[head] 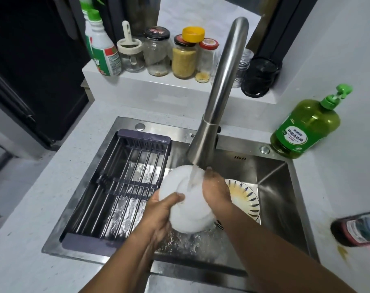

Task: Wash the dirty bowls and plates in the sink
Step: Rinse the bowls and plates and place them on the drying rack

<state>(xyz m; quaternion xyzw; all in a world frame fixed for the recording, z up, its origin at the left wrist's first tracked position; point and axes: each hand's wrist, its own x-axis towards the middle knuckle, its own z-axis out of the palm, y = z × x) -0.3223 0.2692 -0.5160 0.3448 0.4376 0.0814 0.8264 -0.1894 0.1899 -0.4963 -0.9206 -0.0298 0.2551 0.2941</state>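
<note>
You had little readable text before you. The green dish soap bottle (306, 125) on the counter at the sink's right corner carried a green and white label with a line of Chinese characters; it appeared to read 柠檬洗洁精, though the small print around it was too fine to make out. The white bottle with a green cap (101, 45) on the ledge bore a red, green and white label whose writing was blurred. Marks on the jar lids (156, 32) could not be read.
</note>
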